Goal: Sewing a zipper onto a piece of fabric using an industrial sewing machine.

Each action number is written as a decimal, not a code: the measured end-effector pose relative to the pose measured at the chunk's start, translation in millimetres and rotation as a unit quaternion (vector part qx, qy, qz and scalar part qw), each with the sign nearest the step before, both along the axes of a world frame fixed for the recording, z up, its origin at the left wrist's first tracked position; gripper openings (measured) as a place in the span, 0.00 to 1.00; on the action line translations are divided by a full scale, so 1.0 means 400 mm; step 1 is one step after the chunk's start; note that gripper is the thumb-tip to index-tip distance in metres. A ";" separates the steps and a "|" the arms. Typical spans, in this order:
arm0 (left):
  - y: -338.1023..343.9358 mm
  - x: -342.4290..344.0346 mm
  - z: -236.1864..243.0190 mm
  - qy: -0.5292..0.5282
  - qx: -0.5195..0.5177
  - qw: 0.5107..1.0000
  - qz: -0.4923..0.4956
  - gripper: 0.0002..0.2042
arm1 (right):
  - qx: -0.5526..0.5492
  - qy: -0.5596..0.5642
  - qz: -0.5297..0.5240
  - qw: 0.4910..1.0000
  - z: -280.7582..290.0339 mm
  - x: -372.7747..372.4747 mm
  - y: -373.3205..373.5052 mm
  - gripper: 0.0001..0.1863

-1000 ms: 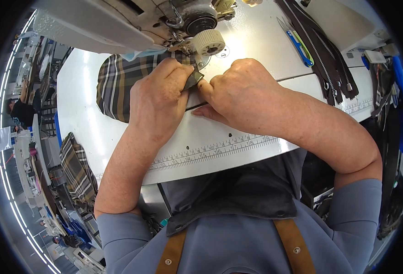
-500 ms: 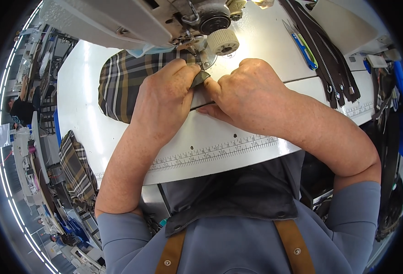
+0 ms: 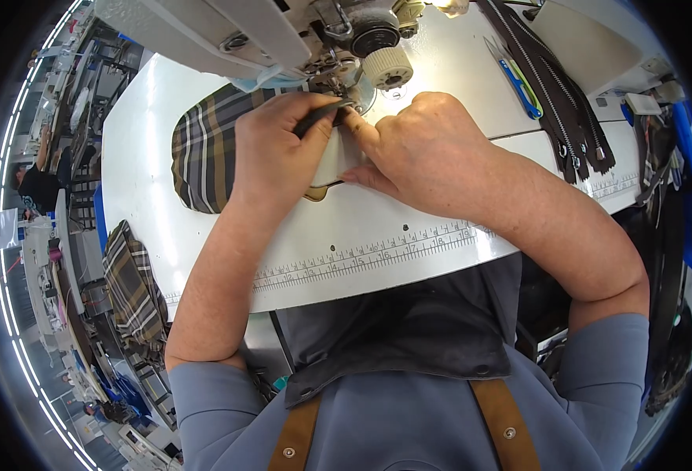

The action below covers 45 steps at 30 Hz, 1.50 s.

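Observation:
Brown, white and black plaid fabric [image 3: 204,149] lies on the white sewing table, its far edge under the head of a sewing machine [image 3: 244,47]. My left hand [image 3: 279,145] pinches a dark folded fabric edge [image 3: 313,120] between thumb and fingers, just in front of the needle area. Close on its right, my right hand [image 3: 428,153] is curled, with its index fingertip against the end of that fold. The right thumb reaches out below, near a slit in the tabletop. A small tan edge [image 3: 317,193] shows under my left wrist. The fingers partly hide the fold.
Dark zippers [image 3: 569,102] with metal teeth lie at the right, beside blue-and-green thread snips [image 3: 521,86]. A ruler strip [image 3: 361,259] runs along the table's front edge. More plaid fabric [image 3: 134,286] hangs beyond the left edge.
The fold between my hands has turned from a raised greenish flap into a dark strip along my left fingers. The tan edge now shows below my left hand.

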<state>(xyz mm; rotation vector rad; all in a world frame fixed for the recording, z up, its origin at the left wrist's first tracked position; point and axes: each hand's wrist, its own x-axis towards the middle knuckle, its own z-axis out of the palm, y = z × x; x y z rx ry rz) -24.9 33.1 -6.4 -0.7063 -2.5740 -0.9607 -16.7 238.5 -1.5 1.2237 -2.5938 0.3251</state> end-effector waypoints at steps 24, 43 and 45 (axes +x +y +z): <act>-0.010 0.014 0.031 0.054 -0.169 0.983 -0.051 0.18 | -0.014 0.009 0.013 1.000 -0.021 0.006 0.003 0.28; 0.015 0.045 0.017 0.062 -0.196 0.978 -0.016 0.19 | 0.020 -0.006 -0.007 1.000 -0.002 0.008 0.017 0.21; 0.016 0.045 0.014 0.071 -0.196 0.978 -0.016 0.18 | -0.041 0.004 -0.004 0.999 -0.002 0.000 0.021 0.18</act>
